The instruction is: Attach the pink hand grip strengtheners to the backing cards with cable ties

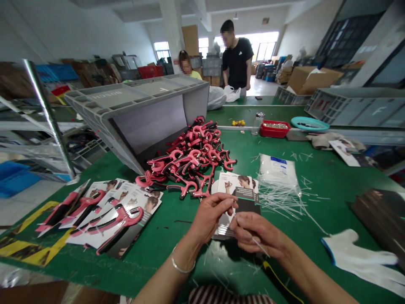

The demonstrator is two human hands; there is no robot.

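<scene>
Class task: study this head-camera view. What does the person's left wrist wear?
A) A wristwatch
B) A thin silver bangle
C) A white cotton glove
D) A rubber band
B: a thin silver bangle circles the wrist below the left hand, which is raised in front of a printed card.
</scene>
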